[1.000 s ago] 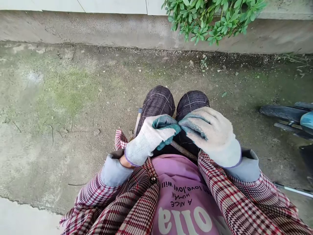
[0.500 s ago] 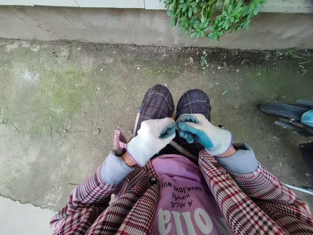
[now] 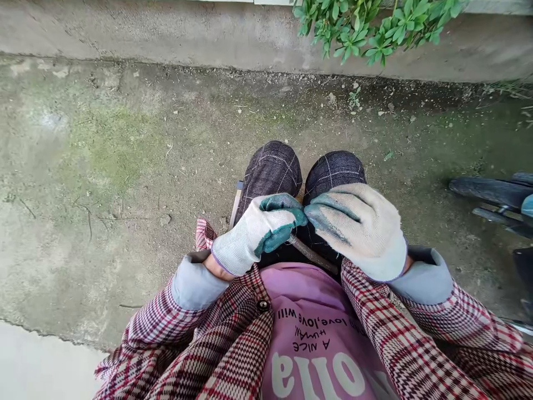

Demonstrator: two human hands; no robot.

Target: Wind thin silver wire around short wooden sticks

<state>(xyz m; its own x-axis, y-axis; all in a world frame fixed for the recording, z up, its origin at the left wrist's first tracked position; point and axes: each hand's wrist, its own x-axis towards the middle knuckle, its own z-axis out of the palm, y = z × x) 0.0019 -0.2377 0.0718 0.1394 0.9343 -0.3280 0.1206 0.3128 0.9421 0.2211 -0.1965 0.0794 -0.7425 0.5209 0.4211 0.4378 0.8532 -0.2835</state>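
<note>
Gloved left hand curled shut, right hand pinching at its fingertips, anything held indiscernible, above knees, rod across lap.

Left hand, right hand, fingertips together

Bare concrete ground fills most of the view, stained with a green moss patch on the left. A low concrete kerb runs along the far edge, and a leafy shrub hangs over it. A small weed grows just below the shrub amid grit and scattered bits. A thin twig and a pebble lie near each other. A dark tyre shows at the right edge, and a paler slab at the near left corner.
</note>
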